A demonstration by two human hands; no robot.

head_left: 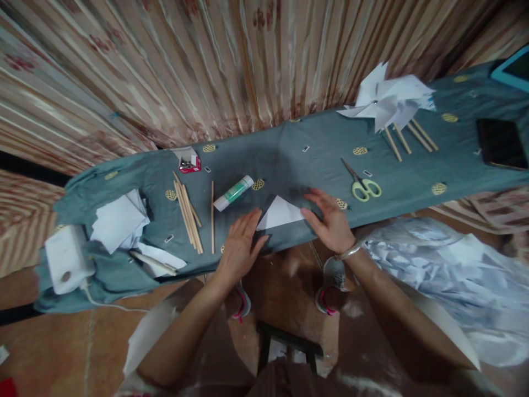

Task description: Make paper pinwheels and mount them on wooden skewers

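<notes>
A white sheet of paper folded into a triangle (281, 214) lies on the cloth-covered board, its long edge toward me. At its left corner, my left hand (242, 242) rests with fingers stretched out and thumb apart. My right hand (330, 221), wearing a bracelet at the wrist, has its thumb at the right corner and its fingers spread. Neither hand grips the paper. Just behind the left hand lies a glue stick (233, 193) with a green label. Scissors (360, 181) with light green handles lie beyond the right hand.
Left of the glue stick are several wooden sticks (188, 212), a red box of metal pins (190, 162), stacked paper (120, 220), a pen (152, 262) and a white device (69, 260). Paper pinwheels (382, 99) and a phone (501, 143) lie right. A scrap-filled plastic bag (454, 270) sits below.
</notes>
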